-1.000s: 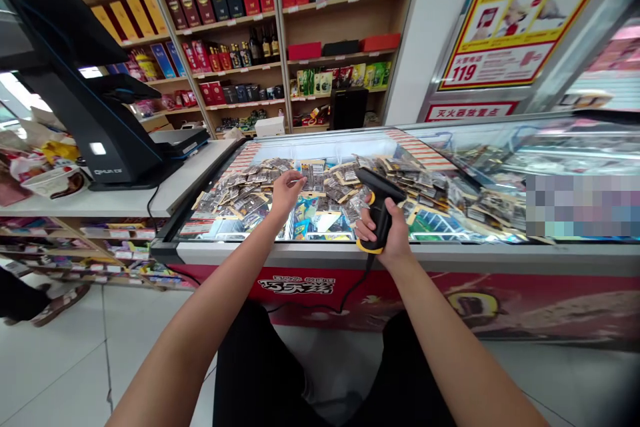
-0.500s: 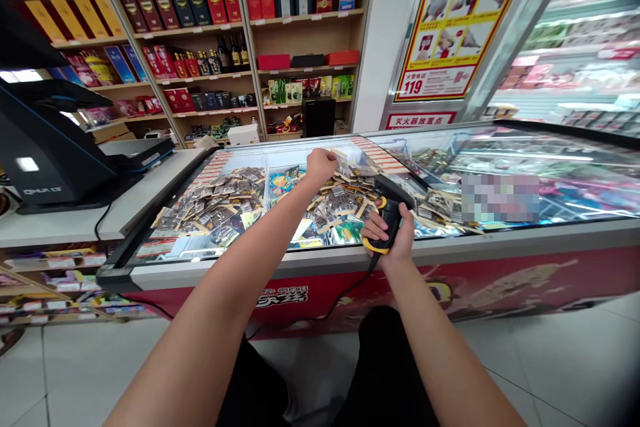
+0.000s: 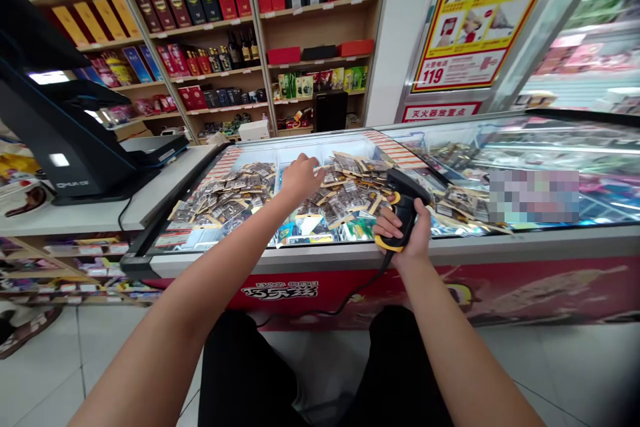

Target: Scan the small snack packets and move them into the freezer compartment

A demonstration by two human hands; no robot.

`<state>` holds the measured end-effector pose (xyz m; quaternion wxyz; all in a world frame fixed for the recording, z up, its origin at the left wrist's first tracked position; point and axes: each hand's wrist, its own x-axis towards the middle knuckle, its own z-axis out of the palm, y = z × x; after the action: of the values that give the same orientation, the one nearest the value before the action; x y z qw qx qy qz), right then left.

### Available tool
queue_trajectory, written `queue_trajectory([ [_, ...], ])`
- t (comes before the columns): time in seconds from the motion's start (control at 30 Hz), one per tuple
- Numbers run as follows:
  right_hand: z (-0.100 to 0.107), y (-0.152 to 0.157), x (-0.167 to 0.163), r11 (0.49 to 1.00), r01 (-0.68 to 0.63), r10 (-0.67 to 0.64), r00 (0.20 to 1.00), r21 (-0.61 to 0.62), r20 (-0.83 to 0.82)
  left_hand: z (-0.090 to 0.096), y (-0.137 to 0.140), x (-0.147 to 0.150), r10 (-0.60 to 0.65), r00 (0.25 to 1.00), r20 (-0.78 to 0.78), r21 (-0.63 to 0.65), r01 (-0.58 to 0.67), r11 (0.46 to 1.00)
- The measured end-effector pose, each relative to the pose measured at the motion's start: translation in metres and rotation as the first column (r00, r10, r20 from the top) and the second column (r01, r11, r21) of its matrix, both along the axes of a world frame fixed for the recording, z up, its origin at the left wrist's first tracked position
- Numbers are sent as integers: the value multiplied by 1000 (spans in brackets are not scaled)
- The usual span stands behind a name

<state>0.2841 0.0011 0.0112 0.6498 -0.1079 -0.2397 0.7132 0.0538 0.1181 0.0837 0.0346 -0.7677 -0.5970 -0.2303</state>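
My right hand point(image 3: 413, 230) is wrapped round a black and yellow barcode scanner point(image 3: 403, 213), its head tilted up to the right and a black cable hanging from the grip. Over the chest freezer point(image 3: 200, 264), my left hand point(image 3: 301, 179) reaches out with fingers apart and nothing in them. Small clear packets with tan card edges point(image 3: 345, 200) lie heaped beside and beyond that hand. Another pile of such packets point(image 3: 225, 193) spreads to its left. Colourful packages point(image 3: 307, 225) show below them near the front glass edge.
A counter point(image 3: 150, 197) with a dark checkout machine point(image 3: 65, 140) adjoins the freezer on the left. Shelves of boxes and bottles point(image 3: 200, 73) stand behind. A red and yellow poster point(image 3: 480, 20) hangs at the back right. Another person's sandalled foot point(image 3: 30, 333) shows at far left.
My left hand has drawn back left from the right-hand packets, and its fingers have spread. The view has shifted slightly left; my right hand keeps hold of the scanner.
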Motion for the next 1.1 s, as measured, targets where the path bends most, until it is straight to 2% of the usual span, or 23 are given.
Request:
queue_trajectory([
  [0.13, 2, 3, 0, 998, -37, 33, 996, 54, 81, -19, -2, -75, 236, 951, -199, 64, -228, 972],
  [0.27, 2, 9, 0, 995, -76, 62, 976, 63, 209, -26, 0, -145, 457, 863, -215, 90, -448, 889],
  [0.33, 3, 10, -1, 995, -86, 69, 961, 50, 268, -23, 0, -170, 537, 824, -179, 33, -540, 841],
  [0.4, 5, 9, -2, 997, -82, 74, 950, 13, 303, -19, 1, -187, 560, 815, -149, -84, -575, 814],
  [0.5, 9, 7, -5, 997, -62, 72, 942, -43, 328, -14, 3, -201, 510, 850, -127, -206, -526, 825],
  [0.7, 11, 5, -7, 997, -42, 62, 926, -60, 372, -12, 6, -208, 488, 865, -115, -156, -501, 851],
  [0.8, 11, 5, -7, 997, -40, 61, 918, -60, 392, -10, 10, -211, 514, 853, -92, -172, -522, 835],
  [0.97, 11, 5, -8, 997, -48, 72, 903, -67, 423, -8, 21, -214, 543, 840, -13, -300, -521, 799],
  [1.1, 10, 6, -9, 997, -43, 68, 902, -69, 426, -9, 26, -212, 559, 829, -7, -290, -537, 792],
])
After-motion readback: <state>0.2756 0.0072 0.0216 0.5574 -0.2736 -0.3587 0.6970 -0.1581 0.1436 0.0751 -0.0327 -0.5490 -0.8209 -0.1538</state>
